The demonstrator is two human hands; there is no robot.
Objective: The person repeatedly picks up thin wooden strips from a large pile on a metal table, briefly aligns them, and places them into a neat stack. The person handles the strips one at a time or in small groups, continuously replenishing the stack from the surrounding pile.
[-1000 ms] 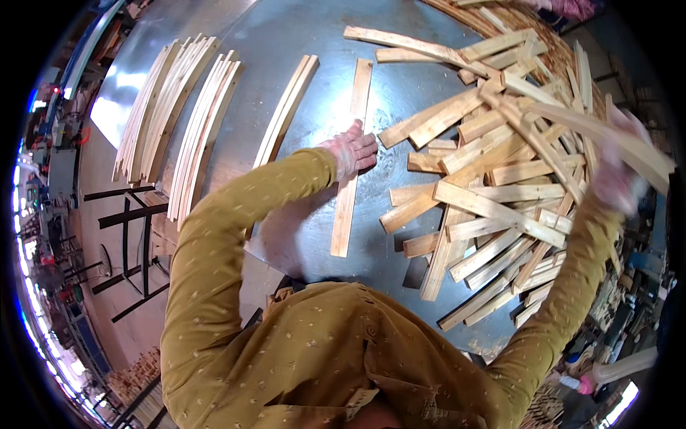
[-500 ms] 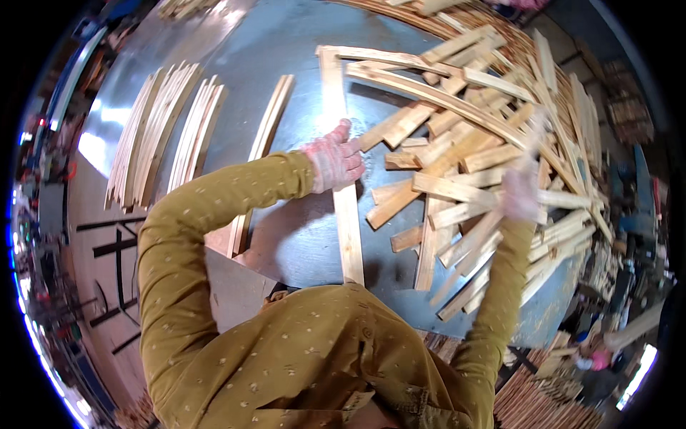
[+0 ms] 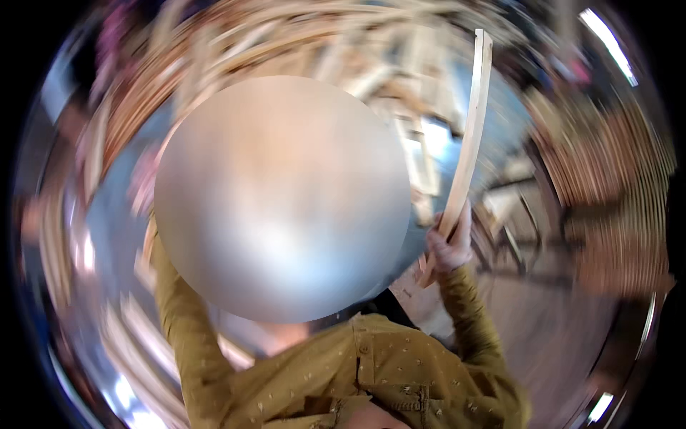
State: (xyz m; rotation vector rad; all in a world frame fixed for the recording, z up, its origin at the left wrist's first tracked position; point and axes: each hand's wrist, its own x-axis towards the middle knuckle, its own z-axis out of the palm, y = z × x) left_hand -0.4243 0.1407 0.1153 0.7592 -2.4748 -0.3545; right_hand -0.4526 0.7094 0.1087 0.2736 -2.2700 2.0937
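Observation:
A long, narrow wooden strip (image 3: 471, 132) rises from my right hand (image 3: 451, 247), whose fingers are wrapped round it near its lower end. The strip points away from me, leaning slightly right. At the left, my left hand (image 3: 145, 179) shows only as a pinkish smear beside a large round blurred patch. Its fingers are smeared and partly hidden, so what it touches cannot be made out. The patch covers the middle of the view. Beyond it, loose wooden pieces (image 3: 425, 161) lie on the blue-grey metal table (image 3: 504, 125).
Tall stacks of wooden strips (image 3: 607, 200) stand at the right, past the table's edge. More long strips (image 3: 143, 343) lie at the lower left, blurred. Bare floor (image 3: 543, 314) shows at the lower right.
My view has swung round to the right. My right hand, blurred over the pile before, now holds a strip up. My left hand was on a strip on the table; now it is smeared.

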